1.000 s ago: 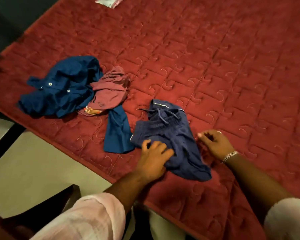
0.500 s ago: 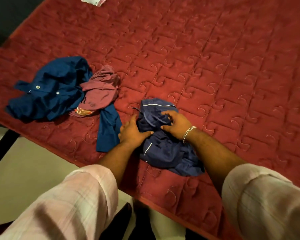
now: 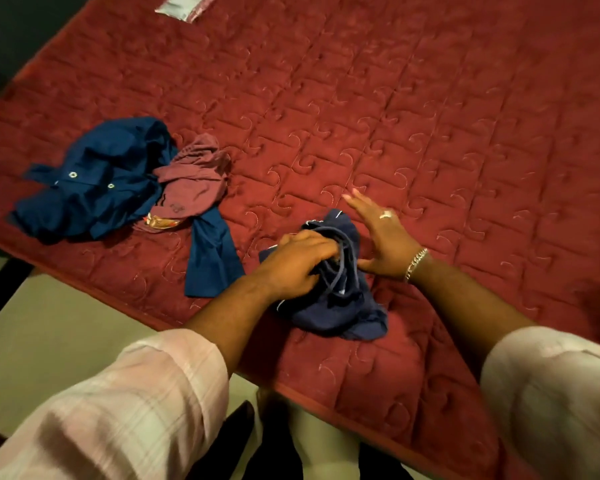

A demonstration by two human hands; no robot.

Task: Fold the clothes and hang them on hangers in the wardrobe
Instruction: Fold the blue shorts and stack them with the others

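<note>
Navy drawstring shorts (image 3: 340,299) lie bunched near the front edge of the red quilted bed (image 3: 430,116). My left hand (image 3: 297,263) grips the gathered top of the shorts, fingers curled into the cloth and its cord. My right hand (image 3: 383,237) is beside them on the right, fingers straight and spread, its thumb against the fabric. A crumpled blue shirt (image 3: 97,181) lies to the left, with a maroon garment (image 3: 191,188) heaped against it.
A blue strip of cloth (image 3: 212,258) trails from the pile toward the bed's front edge. A pale packet (image 3: 186,3) sits at the far top edge. Beige floor (image 3: 66,323) lies below the bed on the left, with dark shoes by my legs.
My left hand went from resting on the shorts to gripping their bunched top. My right hand let go of the waistband and spread open beside them. The shorts are more gathered.
</note>
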